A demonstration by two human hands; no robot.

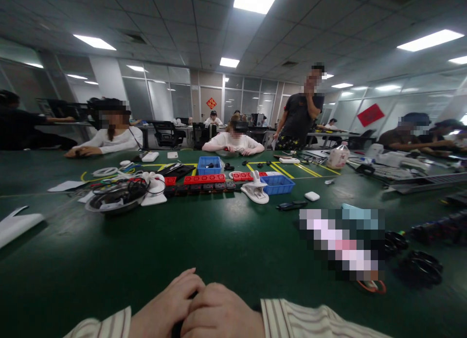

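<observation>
At the near edge of the green table, my left hand [170, 299] and my right hand [222, 309] rest together, touching. The right hand is closed, its curled fingers facing the left hand and partly covering it. Bent fingers of the left hand run behind the right, so it also looks closed. A dark patch shows low between the two. Whether it is an object or shadow I cannot tell, and anything inside the hands is hidden. Striped sleeves cover both wrists. The green tabletop [153, 250] stretches out in front of the hands.
Across the table lie a metal bowl [124, 199] of cables, red sockets [204, 179], a white clamp [256, 189], blue bins [209, 165] and a white case [312, 196]. Black coils [423, 269] lie right, white paper [20, 228] left. Several people sit beyond; one person [301, 114] stands.
</observation>
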